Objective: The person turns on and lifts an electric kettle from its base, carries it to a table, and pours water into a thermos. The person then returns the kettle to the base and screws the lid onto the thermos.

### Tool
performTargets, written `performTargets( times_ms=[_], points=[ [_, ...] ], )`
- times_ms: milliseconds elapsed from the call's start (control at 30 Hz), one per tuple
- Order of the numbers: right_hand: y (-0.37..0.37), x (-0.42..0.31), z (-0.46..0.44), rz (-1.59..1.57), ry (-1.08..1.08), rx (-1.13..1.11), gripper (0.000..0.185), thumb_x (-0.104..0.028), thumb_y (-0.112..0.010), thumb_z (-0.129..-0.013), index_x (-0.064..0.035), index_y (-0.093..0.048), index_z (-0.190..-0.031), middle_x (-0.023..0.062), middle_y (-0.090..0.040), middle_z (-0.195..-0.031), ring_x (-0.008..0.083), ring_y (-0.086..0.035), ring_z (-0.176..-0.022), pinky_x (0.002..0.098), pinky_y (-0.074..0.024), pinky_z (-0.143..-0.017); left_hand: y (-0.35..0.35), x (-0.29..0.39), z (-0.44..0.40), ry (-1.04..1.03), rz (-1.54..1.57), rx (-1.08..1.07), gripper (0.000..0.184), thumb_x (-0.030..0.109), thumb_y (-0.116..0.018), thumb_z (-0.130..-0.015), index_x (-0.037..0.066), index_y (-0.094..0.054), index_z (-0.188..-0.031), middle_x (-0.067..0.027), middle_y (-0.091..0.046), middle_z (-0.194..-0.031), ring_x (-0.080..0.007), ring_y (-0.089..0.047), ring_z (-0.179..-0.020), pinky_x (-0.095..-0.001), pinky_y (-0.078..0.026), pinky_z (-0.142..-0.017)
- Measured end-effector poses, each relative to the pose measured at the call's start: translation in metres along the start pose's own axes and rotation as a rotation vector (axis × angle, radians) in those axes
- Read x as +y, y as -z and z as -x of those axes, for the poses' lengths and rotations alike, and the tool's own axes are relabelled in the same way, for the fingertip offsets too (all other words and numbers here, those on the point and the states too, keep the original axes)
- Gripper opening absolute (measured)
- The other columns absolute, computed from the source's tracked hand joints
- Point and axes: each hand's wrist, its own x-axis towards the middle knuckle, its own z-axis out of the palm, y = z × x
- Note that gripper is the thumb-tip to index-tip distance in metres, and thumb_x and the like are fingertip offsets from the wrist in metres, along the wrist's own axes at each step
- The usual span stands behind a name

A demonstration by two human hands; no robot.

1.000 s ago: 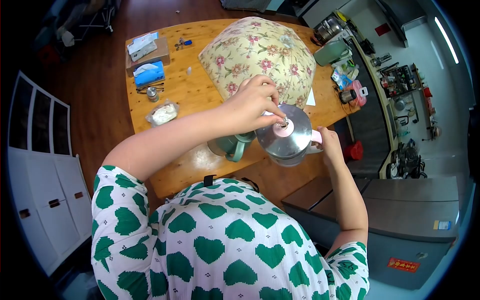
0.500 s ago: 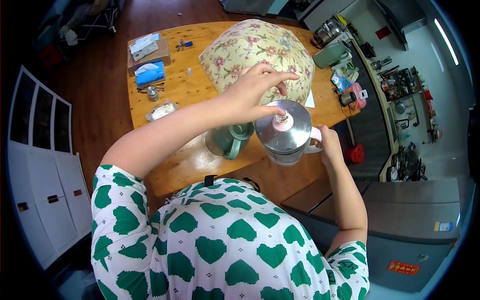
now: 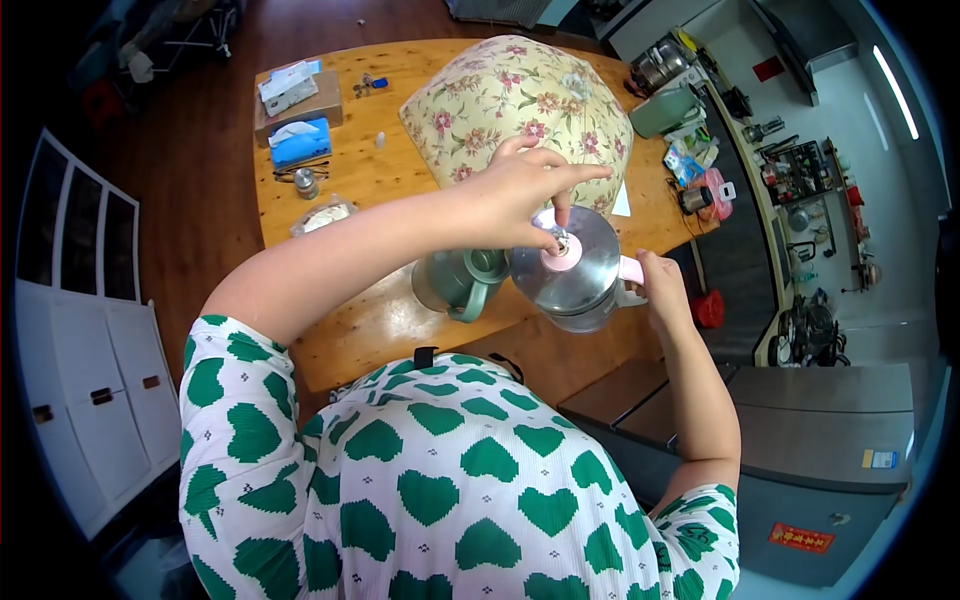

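Note:
A clear pitcher [image 3: 580, 322] with a shiny metal lid [image 3: 590, 275] is held up at the near edge of the table. My right hand [image 3: 662, 285] is wrapped round its handle, which has a pink top [image 3: 630, 269]. From above, my left hand [image 3: 520, 195] pinches the clear knob [image 3: 563, 243] on the lid, thumb and a finger on either side, the index finger stretched out. The lid rests on the pitcher's top. Just left of the pitcher stands a green thermos jug [image 3: 470, 275], under my left forearm and touched by neither hand.
A floral food cover [image 3: 520, 100] takes up the table's far side. Tissue packs [image 3: 300, 143], a small jar [image 3: 306, 183] and a plastic bag [image 3: 325, 215] lie at the left. A green jug [image 3: 660, 112] and a pink container [image 3: 716, 190] stand along the right edge.
My left hand's raised fingers have come down, one meeting the thumb at the lid's knob. My right hand keeps its hold on the handle.

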Motion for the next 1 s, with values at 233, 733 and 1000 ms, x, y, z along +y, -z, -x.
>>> performTargets(
  times_ms=[233, 733, 1000],
  points=[
    [-0.007, -0.016, 0.003, 0.071, 0.05, 0.002, 0.042, -0.03, -0.054, -0.101, -0.0051, -0.068, -0.071, -0.001, -0.058, -0.062, 0.0073, -0.045, -0.054, 0.0259, -0.032, -0.054, -0.002, -0.007, 0.004, 0.004, 0.0, -0.021, 0.102, 0.02, -0.089, -0.074, 0.024, -0.036, -0.162, 0.0005, -0.072, -0.094, -0.0229, -0.059, -0.124, -0.058, -0.017, -0.124],
    [-0.004, -0.033, -0.007, 0.337, 0.061, -0.031, 0.044, -0.029, -0.055, -0.098, 0.0018, -0.069, -0.069, 0.0029, -0.063, -0.064, 0.0114, -0.057, -0.062, 0.03, -0.0453, -0.062, -0.001, -0.015, 0.025, 0.03, 0.063, 0.017, 0.103, 0.02, -0.088, -0.076, 0.026, -0.033, -0.163, 0.003, -0.071, -0.09, -0.0209, -0.06, -0.121, -0.0599, -0.016, -0.123],
    [-0.008, -0.04, -0.005, 0.352, 0.017, 0.0, 0.047, -0.031, -0.056, -0.098, -0.0005, -0.067, -0.064, 0.0011, -0.061, -0.061, 0.0104, -0.056, -0.061, 0.0292, -0.044, -0.062, -0.002, -0.016, 0.028, 0.03, 0.059, 0.037, 0.103, 0.02, -0.088, -0.076, 0.026, -0.033, -0.163, 0.0036, -0.072, -0.092, -0.0214, -0.061, -0.121, -0.0605, -0.017, -0.123]
  ],
)
